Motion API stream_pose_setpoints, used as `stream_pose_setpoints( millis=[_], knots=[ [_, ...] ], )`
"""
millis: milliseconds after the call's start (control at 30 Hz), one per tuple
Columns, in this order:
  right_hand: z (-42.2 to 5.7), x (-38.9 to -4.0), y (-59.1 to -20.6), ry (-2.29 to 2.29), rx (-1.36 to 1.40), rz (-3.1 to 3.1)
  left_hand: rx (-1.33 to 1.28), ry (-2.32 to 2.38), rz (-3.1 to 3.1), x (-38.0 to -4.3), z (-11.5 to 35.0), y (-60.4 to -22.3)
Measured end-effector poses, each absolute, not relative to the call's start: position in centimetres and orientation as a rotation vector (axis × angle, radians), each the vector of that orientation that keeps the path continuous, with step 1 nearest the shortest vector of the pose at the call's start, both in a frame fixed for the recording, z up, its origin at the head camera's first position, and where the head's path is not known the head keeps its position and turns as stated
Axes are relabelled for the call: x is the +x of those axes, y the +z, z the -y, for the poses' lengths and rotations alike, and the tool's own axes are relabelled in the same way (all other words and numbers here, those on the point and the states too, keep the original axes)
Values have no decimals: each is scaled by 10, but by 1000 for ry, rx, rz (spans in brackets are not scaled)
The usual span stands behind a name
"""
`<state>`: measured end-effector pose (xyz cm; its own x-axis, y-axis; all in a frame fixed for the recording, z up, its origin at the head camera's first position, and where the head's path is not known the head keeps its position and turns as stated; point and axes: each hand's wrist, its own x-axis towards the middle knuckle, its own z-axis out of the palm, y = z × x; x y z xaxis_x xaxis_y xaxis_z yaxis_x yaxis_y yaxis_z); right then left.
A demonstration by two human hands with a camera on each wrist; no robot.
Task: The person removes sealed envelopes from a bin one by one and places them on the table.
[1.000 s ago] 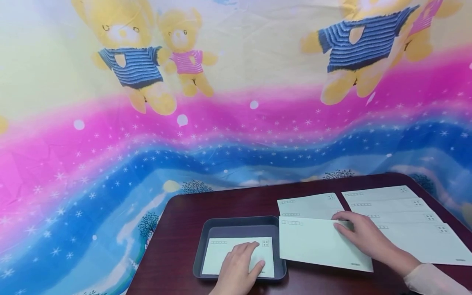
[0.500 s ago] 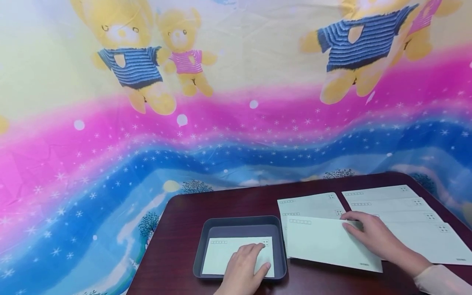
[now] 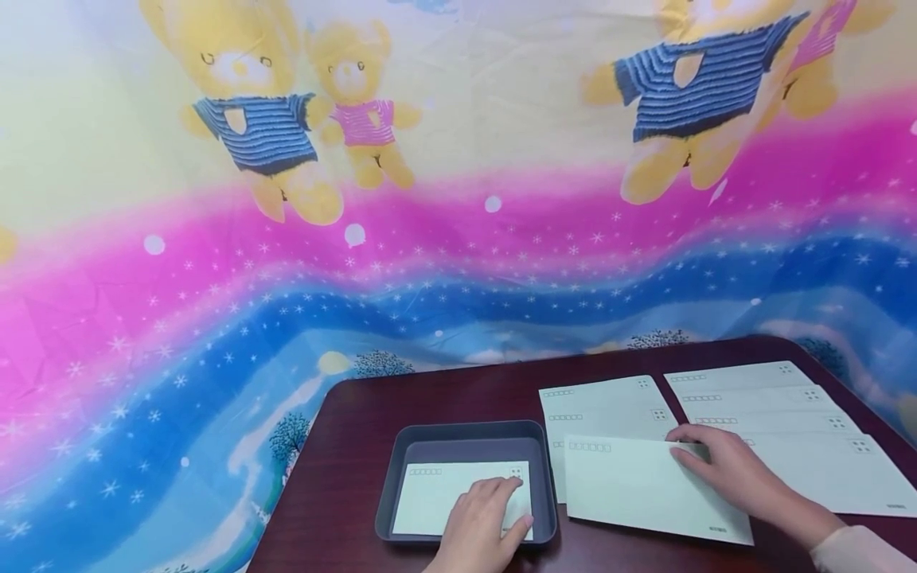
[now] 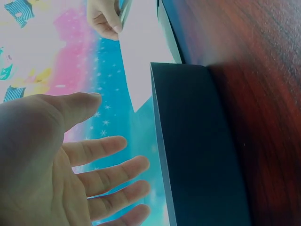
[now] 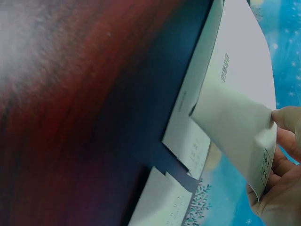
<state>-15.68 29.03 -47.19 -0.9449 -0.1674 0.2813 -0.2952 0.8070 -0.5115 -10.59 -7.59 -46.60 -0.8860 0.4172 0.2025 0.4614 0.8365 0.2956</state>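
Note:
My right hand (image 3: pixel 745 473) pinches a pale envelope (image 3: pixel 637 485) near its upper right corner, thumb in front and fingers behind. The right wrist view shows this envelope (image 5: pixel 240 113) bending slightly at the grip. It is tilted over the front of an overlapping column of envelopes (image 3: pixel 609 398). My left hand (image 3: pixel 483 521) is over a dark grey tray (image 3: pixel 466 450), above the right part of another envelope (image 3: pixel 430 505) lying inside. In the left wrist view the left hand's fingers (image 4: pixel 113 172) are spread and relaxed, holding nothing, beside the tray's wall (image 4: pixel 197 141).
A second column of overlapping envelopes (image 3: pixel 838 477) lies on the right of the dark red-brown table (image 3: pixel 430 398), partly behind the right forearm. Behind the table hangs a colourful cloth (image 3: pixel 458 239) printed with bears and snowflakes.
My right hand has drawn the envelope rightward away from the tray's edge and lowered it toward me, baring more of the column behind. My left hand has shifted slightly right over the tray.

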Motion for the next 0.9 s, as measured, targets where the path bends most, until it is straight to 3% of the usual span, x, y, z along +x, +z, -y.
stream_pose_setpoints(
  millis=[900],
  knots=[
    [-277,-164,-497,771,436,2870,-729,-507,2891,-107,68,-477]
  ],
)
